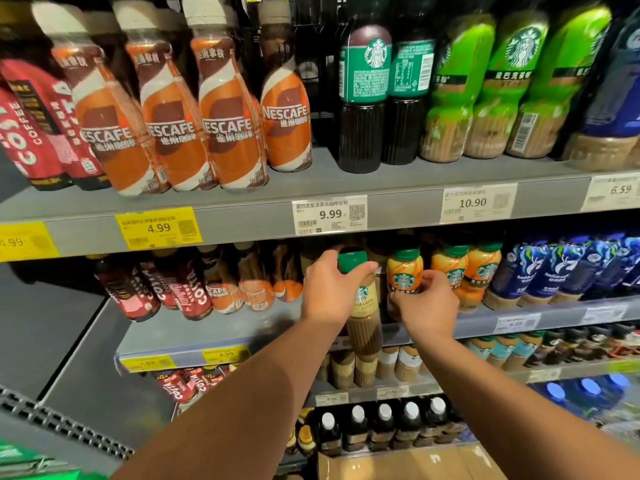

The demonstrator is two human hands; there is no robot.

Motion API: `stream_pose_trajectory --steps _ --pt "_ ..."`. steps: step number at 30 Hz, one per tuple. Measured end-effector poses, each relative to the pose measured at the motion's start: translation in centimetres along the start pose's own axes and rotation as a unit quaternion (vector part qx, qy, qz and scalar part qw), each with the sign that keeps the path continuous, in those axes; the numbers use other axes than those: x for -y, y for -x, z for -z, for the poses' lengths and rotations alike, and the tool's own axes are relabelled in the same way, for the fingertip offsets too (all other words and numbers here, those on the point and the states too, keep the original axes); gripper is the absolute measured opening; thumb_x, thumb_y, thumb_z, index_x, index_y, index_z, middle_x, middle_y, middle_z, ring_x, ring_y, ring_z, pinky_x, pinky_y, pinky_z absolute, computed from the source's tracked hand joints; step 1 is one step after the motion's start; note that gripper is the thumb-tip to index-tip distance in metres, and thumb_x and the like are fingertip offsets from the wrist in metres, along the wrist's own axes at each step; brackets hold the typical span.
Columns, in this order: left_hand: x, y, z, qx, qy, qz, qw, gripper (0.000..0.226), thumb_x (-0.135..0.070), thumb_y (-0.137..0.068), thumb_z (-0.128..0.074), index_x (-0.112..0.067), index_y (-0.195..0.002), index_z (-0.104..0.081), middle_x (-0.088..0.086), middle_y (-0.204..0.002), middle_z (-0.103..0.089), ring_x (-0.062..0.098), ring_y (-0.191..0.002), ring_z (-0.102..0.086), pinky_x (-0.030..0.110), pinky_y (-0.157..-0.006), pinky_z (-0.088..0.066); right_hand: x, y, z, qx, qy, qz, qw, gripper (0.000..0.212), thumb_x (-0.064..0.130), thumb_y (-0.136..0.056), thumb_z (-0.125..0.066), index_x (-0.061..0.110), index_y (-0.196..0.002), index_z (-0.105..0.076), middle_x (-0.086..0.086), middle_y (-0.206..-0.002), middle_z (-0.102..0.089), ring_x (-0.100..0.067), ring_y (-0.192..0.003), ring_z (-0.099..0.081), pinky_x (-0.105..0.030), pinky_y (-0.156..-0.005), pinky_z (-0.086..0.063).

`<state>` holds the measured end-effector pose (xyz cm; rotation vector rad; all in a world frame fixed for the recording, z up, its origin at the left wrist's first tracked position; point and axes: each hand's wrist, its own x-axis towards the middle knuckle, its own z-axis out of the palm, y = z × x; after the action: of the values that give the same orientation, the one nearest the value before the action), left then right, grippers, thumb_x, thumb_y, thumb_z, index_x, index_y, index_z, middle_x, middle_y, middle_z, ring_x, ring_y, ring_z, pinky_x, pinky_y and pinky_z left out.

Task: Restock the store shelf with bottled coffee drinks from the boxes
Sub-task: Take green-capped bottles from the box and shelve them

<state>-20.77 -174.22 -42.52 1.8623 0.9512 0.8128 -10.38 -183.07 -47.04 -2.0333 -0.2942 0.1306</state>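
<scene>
The left grip [329, 289] is clenched over the green cap and neck of a Starbucks cheese latte bottle [363, 308], which it holds upright at the front of the second shelf [207, 327]. Just right of that bottle, the right grip [427, 306] wraps the lower body of an orange-label Starbucks bottle [403, 275], apparently steadying it or nudging it aside.

The latte is carried by its top alone and could swing. Its lower half hangs across the shelf lip, so a push inward may catch the edge or knock the orange bottle into the row behind it. A loosened cap would be another hazard.

It is hard to tell whether the latte's base touches the shelf, because it blends with the bottles one shelf down. The slot behind it is dark, so its free depth is unknown. Left of the latte stand blurred Nescafé bottles [225, 292]. Below it, a cardboard box [408, 462] is cut off by the frame, its contents unseen.
</scene>
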Motion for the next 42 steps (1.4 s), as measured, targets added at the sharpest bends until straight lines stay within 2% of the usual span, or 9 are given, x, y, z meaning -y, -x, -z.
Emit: stream_pose_trajectory --steps 3,7,13,18,23,30,33,37,42 --pt "-0.2 -0.3 -0.1 0.013 -0.007 0.001 1.000 0.059 -0.047 -0.077 -0.071 -0.010 -0.122 -0.057 0.004 -0.103 -0.065 0.019 -0.099 -0.060 0.038 -0.082 -0.053 0.0 0.3 -0.6 -0.033 -0.012 -0.019 0.999 0.054 0.026 -0.066 -0.085 0.015 -0.109 -0.054 -0.003 -0.096 -0.063 -0.020 -0.083 -0.056 -0.032 -0.070 -0.046" --pt "-0.3 -0.6 0.0 -0.011 -0.002 0.000 1.000 0.044 -0.045 -0.075 -0.074 -0.005 -0.072 -0.056 0.006 -0.064 -0.053 0.015 -0.060 -0.047 0.034 -0.055 -0.042 -0.3 0.0 -1.1 -0.029 -0.005 -0.008 1.000 0.052 0.034 -0.068 -0.082 0.018 -0.112 -0.061 -0.002 -0.103 -0.065 -0.023 -0.094 -0.061 -0.040 -0.080 -0.052" --pt "-0.9 -1.3 -0.2 -0.023 0.010 0.036 0.999 0.056 -0.048 -0.070 -0.077 -0.009 -0.054 -0.040 0.009 -0.062 -0.045 0.018 -0.059 -0.040 0.032 -0.054 -0.037 -0.5 0.0 -0.5 -0.062 -0.018 -0.033 0.997 0.045 0.032 -0.066 -0.084 0.018 -0.098 -0.056 0.001 -0.083 -0.060 -0.021 -0.078 -0.058 -0.031 -0.066 -0.042" --pt "-1.4 -1.7 -0.5 -0.019 -0.001 0.052 0.998 0.057 -0.050 -0.068 -0.077 -0.007 -0.049 -0.044 0.005 -0.048 -0.042 0.016 -0.048 -0.037 0.036 -0.054 -0.044 -0.9 -0.2 -0.5 -0.058 -0.020 -0.042 0.997 0.042 0.032 -0.071 -0.081 0.012 -0.103 -0.062 -0.006 -0.101 -0.061 -0.024 -0.090 -0.058 -0.035 -0.075 -0.047" --pt "-1.3 -1.8 -1.4 -0.002 0.028 0.054 0.998 0.055 -0.046 -0.069 -0.078 -0.008 -0.049 -0.044 0.008 -0.050 -0.041 0.017 -0.049 -0.036 0.030 -0.050 -0.036 -1.7 -0.2 -0.4 -0.034 -0.014 -0.035 0.999 0.038 0.027 -0.070 -0.082 0.011 -0.097 -0.059 -0.007 -0.092 -0.062 -0.026 -0.086 -0.057 -0.032 -0.071 -0.043" --pt "-0.1 -1.9 -3.6 0.046 0.047 -0.010 0.998 0.031 -0.039 -0.074 -0.077 -0.039 -0.080 -0.047 -0.006 -0.052 -0.048 0.005 -0.044 -0.041 0.017 -0.046 -0.039 -2.5 -0.6 -0.4 -0.035 0.015 -0.018 0.999 0.037 0.027 -0.076 -0.077 0.011 -0.108 -0.067 0.005 -0.080 -0.056 -0.017 -0.081 -0.052 -0.031 -0.074 -0.042" --pt "0.9 -1.7 -4.2 0.074 0.055 -0.009 0.996 0.024 -0.032 -0.072 -0.080 -0.030 -0.084 -0.059 -0.013 -0.074 -0.061 -0.005 -0.066 -0.057 0.019 -0.063 -0.048 -2.8 -0.6 -0.5 -0.029 0.017 -0.017 0.999 0.034 0.032 -0.076 -0.076 0.013 -0.103 -0.069 0.008 -0.074 -0.054 -0.016 -0.079 -0.051 -0.032 -0.074 -0.043" --pt "3.5 -1.0 -4.1 0.080 -0.022 0.008 0.996 0.048 -0.016 -0.073 -0.076 -0.014 -0.116 -0.058 0.001 -0.111 -0.052 0.016 -0.107 -0.056 0.033 -0.091 -0.050 -3.4 -0.3 -0.5 -0.019 0.012 0.004 1.000 0.022 0.029 -0.076 -0.075 0.014 -0.091 -0.071 0.020 -0.061 -0.047 -0.015 -0.071 -0.052 -0.029 -0.067 -0.040" --pt "4.6 -0.7 -3.8 0.130 0.043 0.036 0.990 0.060 -0.007 -0.077 -0.074 -0.009 -0.132 -0.050 0.005 -0.124 -0.057 0.016 -0.109 -0.058 0.022 -0.083 -0.050 -3.8 -0.5 -0.6 -0.009 0.007 0.018 1.000 0.010 0.025 -0.076 -0.075 0.020 -0.075 -0.067 0.018 -0.058 -0.053 -0.014 -0.064 -0.056 -0.026 -0.057 -0.038"
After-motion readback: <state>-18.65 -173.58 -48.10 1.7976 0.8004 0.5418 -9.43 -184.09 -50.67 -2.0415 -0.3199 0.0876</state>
